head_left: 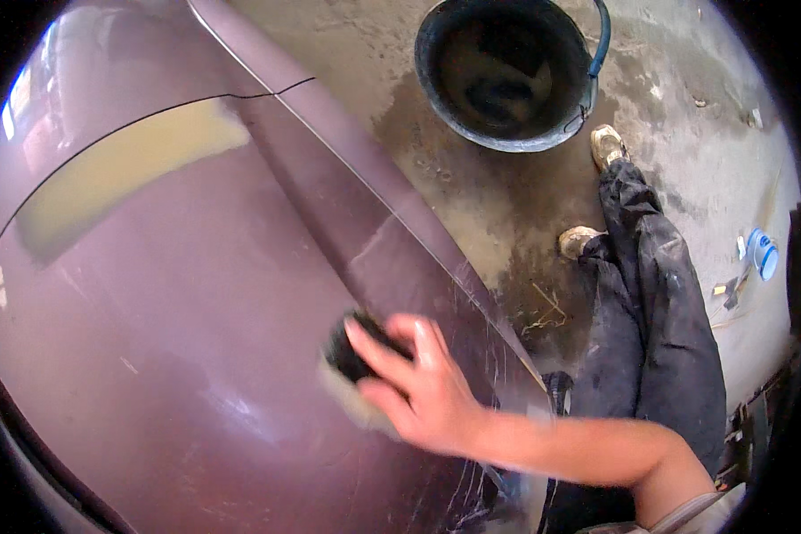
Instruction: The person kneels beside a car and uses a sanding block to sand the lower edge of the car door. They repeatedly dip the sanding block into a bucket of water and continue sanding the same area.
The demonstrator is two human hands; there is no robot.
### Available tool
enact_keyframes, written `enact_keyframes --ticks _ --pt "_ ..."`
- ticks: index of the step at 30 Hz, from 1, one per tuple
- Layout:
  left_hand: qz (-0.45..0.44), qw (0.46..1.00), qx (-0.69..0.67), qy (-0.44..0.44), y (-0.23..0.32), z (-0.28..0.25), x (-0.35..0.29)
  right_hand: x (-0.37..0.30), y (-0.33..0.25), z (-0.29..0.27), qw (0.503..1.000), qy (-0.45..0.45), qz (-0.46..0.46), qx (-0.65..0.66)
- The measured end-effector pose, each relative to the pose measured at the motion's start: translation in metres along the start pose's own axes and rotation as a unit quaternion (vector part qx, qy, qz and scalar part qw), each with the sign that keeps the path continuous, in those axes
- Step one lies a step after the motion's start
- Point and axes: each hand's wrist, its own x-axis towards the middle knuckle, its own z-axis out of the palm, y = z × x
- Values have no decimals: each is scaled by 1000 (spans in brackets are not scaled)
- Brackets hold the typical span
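Note:
My right hand [423, 387], blurred by motion, grips a dark sanding pad [365, 347] with the thumb and fingers around its sides. The pad lies against a mauve car body panel [196, 294], beside a pale beige patch [356, 400] that the hand partly covers. Farther up the same panel, a larger beige patch [133, 169] runs along a dark seam. Whitish streaks and drips mark the panel's edge near my wrist. My left hand is not in view.
A black bucket [507, 71] with dark liquid in it stands on the stained, damp concrete floor [356, 53]. My legs in dark trousers [659, 303] and pale shoes are beside the car. A small blue-lidded container [764, 255] sits on the right.

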Motion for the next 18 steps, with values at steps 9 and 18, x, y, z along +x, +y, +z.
enact_keyframes --ticks 9,18 --pt "-7 1000 -2 -6 2 -5 -2 -70 -17 -6 998 -51 -17 27" --pt "-5 997 -42 -71 2 -9 14 -45 -22 -3 998 -40 -42 6"
